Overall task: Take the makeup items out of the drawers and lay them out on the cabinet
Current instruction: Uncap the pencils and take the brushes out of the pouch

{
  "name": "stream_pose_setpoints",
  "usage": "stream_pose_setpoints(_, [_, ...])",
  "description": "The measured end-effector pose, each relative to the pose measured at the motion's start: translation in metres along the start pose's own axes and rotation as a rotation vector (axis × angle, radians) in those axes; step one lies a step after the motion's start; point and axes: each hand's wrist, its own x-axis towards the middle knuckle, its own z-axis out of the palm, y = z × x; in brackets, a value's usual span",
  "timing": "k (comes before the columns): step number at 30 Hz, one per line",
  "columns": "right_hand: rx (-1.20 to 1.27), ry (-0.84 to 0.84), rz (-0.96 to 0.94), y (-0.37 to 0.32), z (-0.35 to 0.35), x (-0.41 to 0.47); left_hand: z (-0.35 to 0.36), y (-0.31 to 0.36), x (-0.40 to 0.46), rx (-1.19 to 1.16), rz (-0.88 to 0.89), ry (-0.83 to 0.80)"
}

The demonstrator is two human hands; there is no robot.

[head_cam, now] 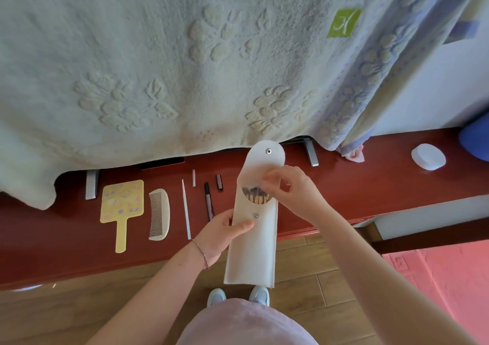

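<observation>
Item: long white felt brush pouch with snap flap (251, 249), held upright above front edge of red-brown wooden cabinet top (370, 175), flap open, brush tips visible at mouth.
Left hand (225, 235): fingers curled round pouch middle, thumb on front beside snap stud.
Right hand (291, 188): fingertips pinched at pouch mouth; whether on brush or felt, cannot tell.
Handling: keep pouch steady, draw brushes straight out, lay them right of dark slim makeup pen (208, 201).

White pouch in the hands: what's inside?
The long white snap-flap pouch stands open; its mouth shows dark and tan makeup brush tips. Their handles and number are hidden by the fabric.
</observation>
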Motion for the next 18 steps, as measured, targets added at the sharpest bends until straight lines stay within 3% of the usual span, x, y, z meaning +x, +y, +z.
stream_pose_setpoints(5, [-0.062, -0.076, 0.013, 0.006, 0.002, -0.001, -0.003, -0.002, 0.000, -0.009, -0.012, 0.001])
stream_pose_setpoints(18, [0.206, -0.032, 0.151, -0.008, 0.012, 0.016, -0.014, -0.005, -0.001, 0.000, -0.022, 0.062])
